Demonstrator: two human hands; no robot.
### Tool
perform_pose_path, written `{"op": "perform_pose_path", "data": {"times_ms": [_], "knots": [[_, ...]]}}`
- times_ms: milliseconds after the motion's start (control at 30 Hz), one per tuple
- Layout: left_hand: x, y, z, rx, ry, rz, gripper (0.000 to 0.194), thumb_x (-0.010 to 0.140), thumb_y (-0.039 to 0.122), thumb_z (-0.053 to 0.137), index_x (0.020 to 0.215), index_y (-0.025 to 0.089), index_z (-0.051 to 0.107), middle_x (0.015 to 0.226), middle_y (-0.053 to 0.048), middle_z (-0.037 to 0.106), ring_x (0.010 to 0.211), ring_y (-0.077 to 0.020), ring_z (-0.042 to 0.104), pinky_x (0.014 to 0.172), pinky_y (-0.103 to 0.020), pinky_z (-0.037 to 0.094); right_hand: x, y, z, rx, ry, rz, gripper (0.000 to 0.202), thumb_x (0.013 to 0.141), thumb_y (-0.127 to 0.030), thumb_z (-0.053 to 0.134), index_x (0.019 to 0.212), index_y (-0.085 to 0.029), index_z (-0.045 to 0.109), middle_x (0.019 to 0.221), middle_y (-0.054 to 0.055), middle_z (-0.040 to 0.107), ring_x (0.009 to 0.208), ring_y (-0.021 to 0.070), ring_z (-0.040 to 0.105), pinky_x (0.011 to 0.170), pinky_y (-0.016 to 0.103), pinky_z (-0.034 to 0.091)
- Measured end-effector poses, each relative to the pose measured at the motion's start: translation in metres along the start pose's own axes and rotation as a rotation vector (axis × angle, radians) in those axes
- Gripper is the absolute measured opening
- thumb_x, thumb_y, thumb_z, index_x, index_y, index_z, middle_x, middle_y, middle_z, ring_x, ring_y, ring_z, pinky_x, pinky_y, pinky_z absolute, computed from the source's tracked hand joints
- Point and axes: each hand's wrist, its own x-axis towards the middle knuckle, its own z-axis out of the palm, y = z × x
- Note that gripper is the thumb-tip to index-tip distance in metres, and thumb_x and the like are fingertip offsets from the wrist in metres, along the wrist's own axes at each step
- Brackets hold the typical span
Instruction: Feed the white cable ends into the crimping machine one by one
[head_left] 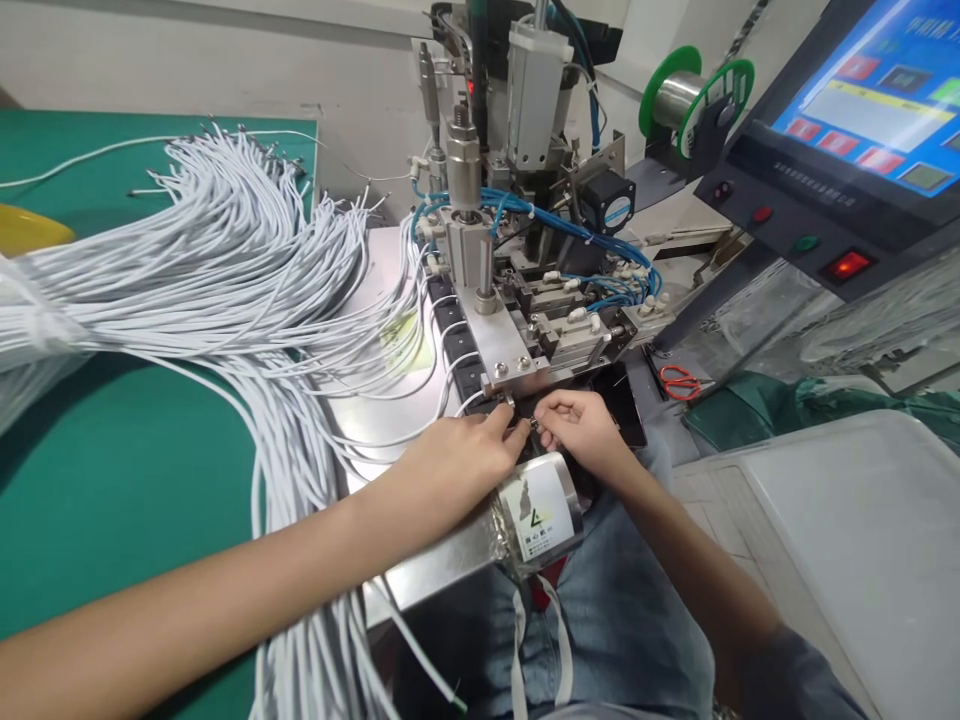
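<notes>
Pinching small metal piece (pixel 533 424) in right hand (pixel 576 426), fingers nearly closed, at three o'clock from left hand (pixel 474 445). Holding left half-curled by black cable fixture (pixel 457 345); can't tell if gripping. Best: work steadily, clear of metal plate (pixel 501 340) at eleven o'clock, white cables (pixel 292 270) at ten untugged.

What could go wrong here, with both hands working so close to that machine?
The left hand is close beside the machine's metal plate and could get pinched should that move. The small metal part at the right hand might slip, being so tiny. And the white cables run beneath the left forearm, so an arm movement might snag them.
</notes>
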Motion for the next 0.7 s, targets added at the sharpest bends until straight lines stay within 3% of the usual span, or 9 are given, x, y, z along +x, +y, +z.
{"op": "perform_pose_path", "data": {"times_ms": [100,233,300,400,500,567,700], "knots": [[0.0,0.001,0.002,0.023,0.005,0.0,0.041,0.082,0.004,0.038,0.121,0.01,0.049,0.093,-0.01,0.057,0.068,-0.0206,0.063,0.052,-0.03,0.048,0.002,0.008,0.002,-0.031,-0.066,0.001,0.022,0.068,-0.037,0.057,0.062,-0.017,0.05,0.049,-0.004,0.047,0.042,0.0076,0.043,0.041,0.02,0.034],[-0.001,0.001,0.0,-0.003,0.032,-0.01,0.039,0.081,0.006,0.043,0.119,0.011,0.051,0.091,-0.009,0.058,0.062,-0.0194,0.061,0.049,-0.029,0.045,0.0,0.02,0.005,-0.063,-0.087,-0.108,0.03,0.079,-0.037,0.047,0.058,-0.018,0.041,0.049,-0.005,0.037,0.045,0.0062,0.033,0.043,0.02,0.026],[-0.003,0.001,-0.006,-0.016,0.031,-0.033,0.033,0.077,0.004,0.047,0.107,0.011,0.058,0.086,-0.008,0.059,0.059,-0.0196,0.06,0.048,-0.029,0.044,-0.001,0.024,0.006,-0.06,-0.083,-0.14,0.03,0.082,-0.038,0.045,0.06,-0.018,0.038,0.051,-0.006,0.032,0.046,0.0065,0.029,0.043,0.02,0.024],[-0.008,0.002,-0.015,-0.025,-0.001,-0.119,0.016,0.07,0.0,0.051,0.074,0.012,0.062,0.072,-0.008,0.059,0.057,-0.0218,0.06,0.047,-0.029,0.041,-0.002,0.026,0.005,-0.106,-0.084,-0.176,0.029,0.085,-0.037,0.043,0.063,-0.019,0.039,0.054,-0.006,0.03,0.047,0.0073,0.027,0.044,0.021,0.023],[-0.011,0.002,-0.017,-0.041,-0.021,-0.172,0.017,0.068,-0.001,0.052,0.066,0.013,0.061,0.068,-0.007,0.059,0.051,-0.0197,0.057,0.044,-0.028,0.037,0.0,0.025,0.003,-0.189,-0.083,-0.207,0.028,0.086,-0.036,0.042,0.063,-0.019,0.038,0.055,-0.005,0.031,0.049,0.0083,0.029,0.045,0.021,0.024],[-0.012,0.002,-0.016,-0.045,-0.016,-0.163,0.017,0.068,-0.001,0.052,0.068,0.013,0.062,0.069,-0.006,0.059,0.05,-0.0187,0.057,0.044,-0.027,0.035,-0.001,0.022,0.002,-0.245,-0.006,-0.234,0.028,0.086,-0.034,0.041,0.063,-0.019,0.036,0.056,-0.005,0.031,0.05,0.0088,0.029,0.046,0.022,0.024],[-0.012,0.003,-0.016,-0.029,-0.029,-0.146,0.017,0.069,0.0,0.052,0.067,0.014,0.062,0.07,-0.006,0.059,0.051,-0.0194,0.058,0.043,-0.027,0.033,-0.03,0.01,0.003,-0.314,0.342,-0.34,0.026,0.088,-0.027,0.039,0.063,-0.019,0.037,0.058,-0.003,0.035,0.051,0.0094,0.033,0.048,0.023,0.028]]}}
